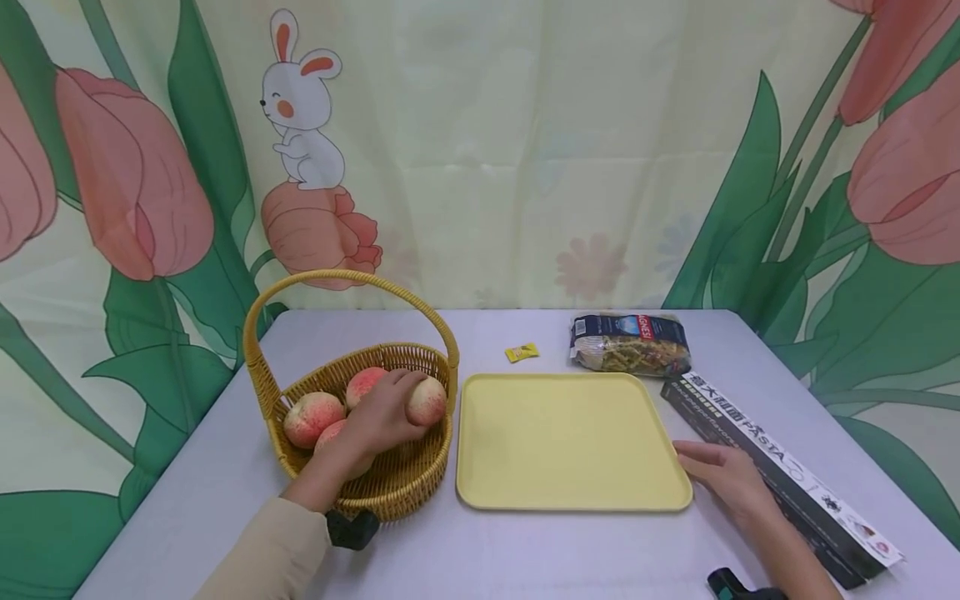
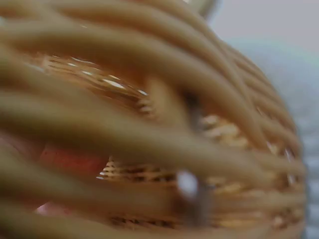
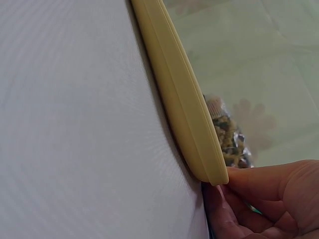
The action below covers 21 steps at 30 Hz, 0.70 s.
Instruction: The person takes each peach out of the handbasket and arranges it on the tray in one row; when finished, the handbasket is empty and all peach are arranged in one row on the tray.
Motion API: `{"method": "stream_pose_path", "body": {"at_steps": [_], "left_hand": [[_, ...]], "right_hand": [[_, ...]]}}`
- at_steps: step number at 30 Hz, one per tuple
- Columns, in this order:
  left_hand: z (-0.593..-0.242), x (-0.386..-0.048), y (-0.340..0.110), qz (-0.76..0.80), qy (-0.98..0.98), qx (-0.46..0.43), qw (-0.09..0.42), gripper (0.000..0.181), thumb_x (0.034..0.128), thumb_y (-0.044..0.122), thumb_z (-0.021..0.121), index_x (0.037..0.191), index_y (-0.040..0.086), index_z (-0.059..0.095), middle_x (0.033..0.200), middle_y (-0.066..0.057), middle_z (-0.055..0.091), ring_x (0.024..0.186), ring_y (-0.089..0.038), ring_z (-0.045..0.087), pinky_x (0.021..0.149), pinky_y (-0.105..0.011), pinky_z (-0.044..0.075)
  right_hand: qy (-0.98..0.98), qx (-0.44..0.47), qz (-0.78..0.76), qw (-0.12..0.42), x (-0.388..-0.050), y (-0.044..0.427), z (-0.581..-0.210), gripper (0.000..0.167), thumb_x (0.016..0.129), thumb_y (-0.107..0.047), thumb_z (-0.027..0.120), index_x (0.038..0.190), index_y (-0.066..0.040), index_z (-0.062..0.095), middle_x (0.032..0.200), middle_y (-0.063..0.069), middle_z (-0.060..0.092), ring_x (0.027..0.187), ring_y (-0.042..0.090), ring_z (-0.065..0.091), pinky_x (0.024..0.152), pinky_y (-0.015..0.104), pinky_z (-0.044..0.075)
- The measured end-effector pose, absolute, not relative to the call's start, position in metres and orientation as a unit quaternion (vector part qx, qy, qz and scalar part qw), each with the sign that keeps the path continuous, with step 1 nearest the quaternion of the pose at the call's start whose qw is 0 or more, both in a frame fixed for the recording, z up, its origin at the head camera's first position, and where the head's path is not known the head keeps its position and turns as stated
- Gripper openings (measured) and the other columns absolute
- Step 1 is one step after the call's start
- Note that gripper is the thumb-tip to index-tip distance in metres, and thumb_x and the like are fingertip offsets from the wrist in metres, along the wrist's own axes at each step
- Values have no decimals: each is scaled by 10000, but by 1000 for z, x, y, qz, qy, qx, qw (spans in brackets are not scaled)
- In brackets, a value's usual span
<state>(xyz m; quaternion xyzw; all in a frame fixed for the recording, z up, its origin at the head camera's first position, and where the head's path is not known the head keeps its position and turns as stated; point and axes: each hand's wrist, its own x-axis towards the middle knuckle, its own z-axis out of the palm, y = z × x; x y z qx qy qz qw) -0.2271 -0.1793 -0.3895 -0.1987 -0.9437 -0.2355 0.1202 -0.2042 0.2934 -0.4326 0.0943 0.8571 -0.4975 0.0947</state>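
Note:
Inside the wicker basket [image 1: 397, 492], my left hand [image 1: 386, 414] curls its fingers round a pink and cream peach [image 1: 426, 402] at the right side. Other peaches [image 1: 313, 420] lie to the left of that hand, one partly under the wrist. Basket weave [image 2: 149, 134] fills the left wrist view, hiding the left hand there; some pink shows through the gaps. The yellow tray [image 1: 570, 442] lies flat in the middle of the table. My right hand [image 1: 727, 479] pinches its right edge near the front corner; in the right wrist view, thumb and fingers [image 3: 259, 184] hold the tray rim [image 3: 199, 134].
A small yellow packet [image 1: 522, 352] lies behind the tray. The pasta bag [image 1: 630, 343] is at the back right. A long black and white pasta box [image 1: 780, 475] lies diagonally right of the tray, beside my right forearm. The basket's tall handle [image 1: 352, 275] arches over its opening.

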Motion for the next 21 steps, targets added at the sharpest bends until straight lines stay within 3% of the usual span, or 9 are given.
{"method": "stream_pose_path", "body": {"at_steps": [7, 15, 21], "left_hand": [[-375, -216, -188, -284, -928, -180, 158, 697, 636, 274, 831, 1231, 82, 522, 1169, -88, 536, 1044, -252, 507, 802, -433, 481], [-354, -199, -193, -334, -911, -150, 190, 729, 630, 214, 841, 1258, 74, 499, 1240, -106, 496, 1085, -276, 499, 801, -460, 489], [-345, -183, -184, -361, -893, -182, 195, 719, 634, 221, 845, 1251, 94, 499, 1239, -55, 490, 1080, -214, 499, 790, -389, 506]], "right_hand": [[863, 89, -491, 85, -205, 293, -435, 562, 815, -334, 679, 1215, 37, 544, 1211, 218, 545, 1211, 437, 342, 958, 574, 280], [862, 89, -492, 87, -204, 293, -434, 585, 816, -329, 679, 1230, 52, 522, 1223, 229, 531, 1220, 449, 320, 966, 579, 261], [860, 86, -494, 93, -205, 293, -433, 604, 810, -343, 682, 1238, 49, 516, 1230, 227, 526, 1232, 453, 300, 972, 591, 241]]}}
